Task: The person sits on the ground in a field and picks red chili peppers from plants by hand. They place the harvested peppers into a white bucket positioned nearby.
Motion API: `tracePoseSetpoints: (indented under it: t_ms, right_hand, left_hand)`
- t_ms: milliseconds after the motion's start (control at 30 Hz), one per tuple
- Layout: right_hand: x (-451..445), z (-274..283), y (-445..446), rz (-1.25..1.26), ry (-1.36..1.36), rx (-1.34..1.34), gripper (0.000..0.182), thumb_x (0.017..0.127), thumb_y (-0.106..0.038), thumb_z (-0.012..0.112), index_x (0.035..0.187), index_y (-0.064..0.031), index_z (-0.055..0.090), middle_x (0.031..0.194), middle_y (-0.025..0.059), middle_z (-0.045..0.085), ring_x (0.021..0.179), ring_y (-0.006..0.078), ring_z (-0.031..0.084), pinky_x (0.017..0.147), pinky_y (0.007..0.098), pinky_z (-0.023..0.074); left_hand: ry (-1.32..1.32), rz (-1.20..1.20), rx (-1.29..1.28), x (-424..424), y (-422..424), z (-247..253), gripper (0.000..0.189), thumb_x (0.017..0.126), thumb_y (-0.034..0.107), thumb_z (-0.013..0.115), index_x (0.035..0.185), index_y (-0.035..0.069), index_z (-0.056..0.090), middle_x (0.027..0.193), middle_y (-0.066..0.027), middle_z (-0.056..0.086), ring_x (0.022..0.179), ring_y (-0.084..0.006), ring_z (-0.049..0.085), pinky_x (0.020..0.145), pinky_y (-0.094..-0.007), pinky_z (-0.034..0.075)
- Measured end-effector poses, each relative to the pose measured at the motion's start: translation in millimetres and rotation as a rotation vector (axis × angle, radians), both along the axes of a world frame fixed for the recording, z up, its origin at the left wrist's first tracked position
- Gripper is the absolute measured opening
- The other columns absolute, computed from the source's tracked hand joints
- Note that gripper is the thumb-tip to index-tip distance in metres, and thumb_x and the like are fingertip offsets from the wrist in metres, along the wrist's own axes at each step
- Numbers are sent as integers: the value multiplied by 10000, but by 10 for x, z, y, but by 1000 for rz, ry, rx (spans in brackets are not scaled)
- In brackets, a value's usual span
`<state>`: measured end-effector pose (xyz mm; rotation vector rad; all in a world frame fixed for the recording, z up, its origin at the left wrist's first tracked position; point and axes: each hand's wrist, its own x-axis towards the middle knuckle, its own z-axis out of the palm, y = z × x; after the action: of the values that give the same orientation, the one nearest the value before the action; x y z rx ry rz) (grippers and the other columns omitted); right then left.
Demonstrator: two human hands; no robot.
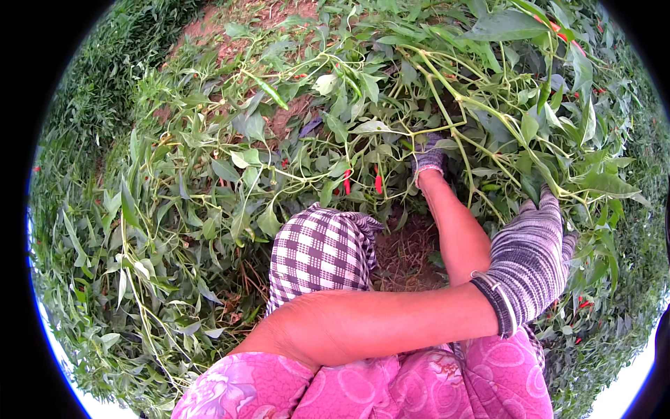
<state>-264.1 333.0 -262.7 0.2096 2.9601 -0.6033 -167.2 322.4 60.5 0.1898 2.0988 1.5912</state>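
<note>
My left hand, in a grey-and-white striped knit glove, is at the right, its arm crossing over my right forearm. Its fingertips meet a leafy chili pepper branch and appear to grip it. My right hand, also gloved, reaches into the chili plant. Leaves and stems cover its fingers, so what it holds is hidden. Left of that wrist hang red chili peppers. A green chili pepper hangs farther up and left. Another red chili pepper shows at the top right.
Thin forking stems arch around my right hand. My knee, in black-and-white checked cloth, presses near the plants. Bare soil with dry plant litter lies between my legs. Dense chili foliage spreads to the left; reddish soil shows at the top.
</note>
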Motion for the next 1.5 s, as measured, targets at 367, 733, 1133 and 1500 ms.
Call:
tracePoseSetpoints:
  t_ms: [367,733,1133,1500]
  right_hand:
    - [115,984,-78,9,151,-277,280,742,-153,663,984,-22,614,952,184,628,900,334,594,804,397,459]
    - [122,1267,61,370,-306,238,364,798,-152,456,1130,-19,519,1063,183,547,913,330,548,730,443,458]
    - [394,733,347,177,-68,-849,311,755,-38,612,1063,-37,565,969,86,620,880,230,601,731,331,503]
    - [264,269,-158,-554,-393,-968,289,861,-246,467,1030,-74,626,911,89,647,799,227,603,689,305,487]
  left_hand:
    - [-13,33,15,3,-14,49,592,832,223,521,1257,-140,326,1051,-322,519,946,-386,567,816,-419,465]
    - [9,38,37,6,32,65,573,840,221,510,1246,-144,336,1063,-325,514,954,-393,563,827,-425,461]
    - [98,79,4,38,37,5,595,798,199,554,1239,-147,355,988,-289,573,903,-362,596,788,-404,486]
    - [49,57,-19,-8,-31,45,606,791,184,558,1261,-134,346,1016,-265,575,962,-326,578,828,-370,471]
